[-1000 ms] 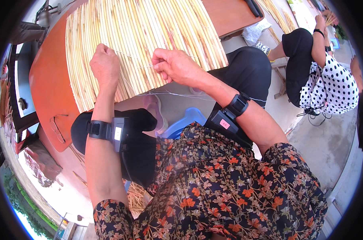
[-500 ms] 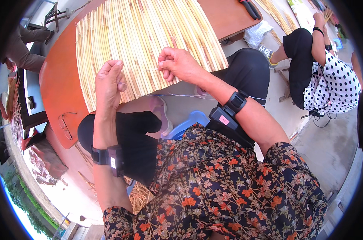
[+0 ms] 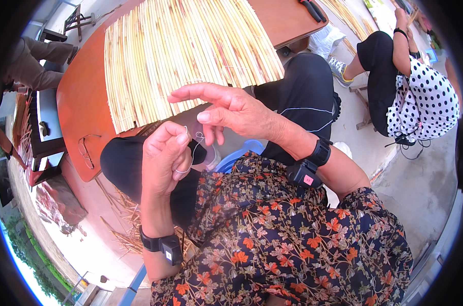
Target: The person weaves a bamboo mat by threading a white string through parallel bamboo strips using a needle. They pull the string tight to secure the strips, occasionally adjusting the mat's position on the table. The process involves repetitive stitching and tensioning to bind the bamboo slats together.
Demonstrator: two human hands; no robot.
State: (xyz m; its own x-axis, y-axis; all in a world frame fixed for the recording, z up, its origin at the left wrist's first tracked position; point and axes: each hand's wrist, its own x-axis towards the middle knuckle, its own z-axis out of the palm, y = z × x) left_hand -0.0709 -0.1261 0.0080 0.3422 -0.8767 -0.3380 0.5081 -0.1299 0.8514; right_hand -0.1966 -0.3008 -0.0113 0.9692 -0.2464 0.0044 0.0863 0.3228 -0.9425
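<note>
A thin white string (image 3: 191, 166) is pinched between the thumb and fingers of my left hand (image 3: 165, 155), wrapped round a finger as well. My right hand (image 3: 236, 112) hovers just beside it, index finger stretched out and thumb apart; the lower fingers are bent. Loose loops of string hang close under those fingers, and I cannot tell whether they touch. Beyond both hands lies a mat of pale yellow reed stalks (image 3: 190, 48), side by side, its near edge overhanging the table. More string (image 3: 307, 109) crosses my dark-trousered right knee.
An orange-brown table (image 3: 81, 99) carries the mat, eyeglasses (image 3: 85, 150) and black-handled pliers (image 3: 312, 10). Below me is a blue plastic thing (image 3: 236, 155). A seated person in a dotted top (image 3: 425, 102) is at right; another person's legs (image 3: 42, 64) show at left.
Both hands have come back from the mat's edge toward my body. My right hand's pinch has opened, its index finger now extended. The string between them has gone slack.
</note>
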